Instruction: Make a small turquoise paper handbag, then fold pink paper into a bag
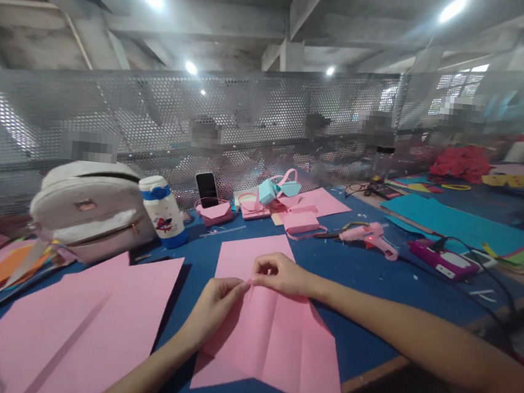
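A creased sheet of pink paper [284, 347] lies in front of me on the blue table, with fold lines running along it. My left hand [217, 306] pinches the paper between thumb and forefinger near the middle of the sheet. Right beside those fingertips, my right hand [282, 276] also pinches it, thumb against curled forefinger. A small raised fold shows where both sets of fingertips meet; the fingers partly hide it. Beyond the hands, the sheet's far part [242, 253] lies flat.
More pink sheets [87, 328] lie at left, below a white backpack [89, 204] and a bottle [163, 212]. Small pink paper bags [216, 212] and a phone [206, 188] stand behind. A pink glue gun [369, 236], purple device [444, 259] and blue sheets [458, 224] are at right.
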`<state>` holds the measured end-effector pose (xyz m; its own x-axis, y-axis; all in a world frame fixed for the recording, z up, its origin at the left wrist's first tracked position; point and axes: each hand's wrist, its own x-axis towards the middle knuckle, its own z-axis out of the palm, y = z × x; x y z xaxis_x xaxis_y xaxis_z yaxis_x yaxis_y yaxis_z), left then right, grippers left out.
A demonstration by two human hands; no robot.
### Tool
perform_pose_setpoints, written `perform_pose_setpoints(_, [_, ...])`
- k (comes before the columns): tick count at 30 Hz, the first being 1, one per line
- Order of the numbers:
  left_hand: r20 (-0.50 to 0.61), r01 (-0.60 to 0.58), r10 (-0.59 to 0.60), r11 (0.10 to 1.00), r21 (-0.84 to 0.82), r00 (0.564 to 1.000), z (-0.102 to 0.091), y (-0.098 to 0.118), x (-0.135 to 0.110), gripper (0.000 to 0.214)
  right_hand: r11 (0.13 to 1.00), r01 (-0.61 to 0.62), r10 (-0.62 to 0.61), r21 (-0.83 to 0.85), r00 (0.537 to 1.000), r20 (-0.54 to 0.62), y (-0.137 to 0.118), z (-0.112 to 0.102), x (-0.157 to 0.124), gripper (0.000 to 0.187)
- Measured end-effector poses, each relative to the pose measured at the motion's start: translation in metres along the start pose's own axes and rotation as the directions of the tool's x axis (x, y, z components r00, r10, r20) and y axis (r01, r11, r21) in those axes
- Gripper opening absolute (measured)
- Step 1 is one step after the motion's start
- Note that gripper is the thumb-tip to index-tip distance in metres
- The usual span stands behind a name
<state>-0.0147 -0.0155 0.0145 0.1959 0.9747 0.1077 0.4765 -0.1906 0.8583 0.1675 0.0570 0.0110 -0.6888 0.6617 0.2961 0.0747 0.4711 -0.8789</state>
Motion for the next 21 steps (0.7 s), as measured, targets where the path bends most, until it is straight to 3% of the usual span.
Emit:
perform_pose_setpoints(11, [-0.064, -0.008, 0.008, 1.000, 0.005, 0.998, -0.008, -0.003, 0.004, 0.050, 1.000, 0.029, -0.029, 0.009, 1.000, -0.012, 0.005, -0.018, 0.004, 0.018])
perform_pose_setpoints(18, [0.018, 0.026, -0.027, 1.000, 0.012, 0.999, 0.003, -0.003, 0.001, 0.032, 1.000, 0.007, -0.008, 0.010, 1.000, 0.029, 0.002, -0.005, -0.003, 0.012])
perform_pose_setpoints(21, [0.015, 0.034, -0.034, 0.999, 0.026, 0.999, 0.004, -0.005, 0.002, 0.035, 1.000, -0.006, 0.005, 0.024, 0.999, 0.050, -0.001, 0.000, -0.005, 0.013])
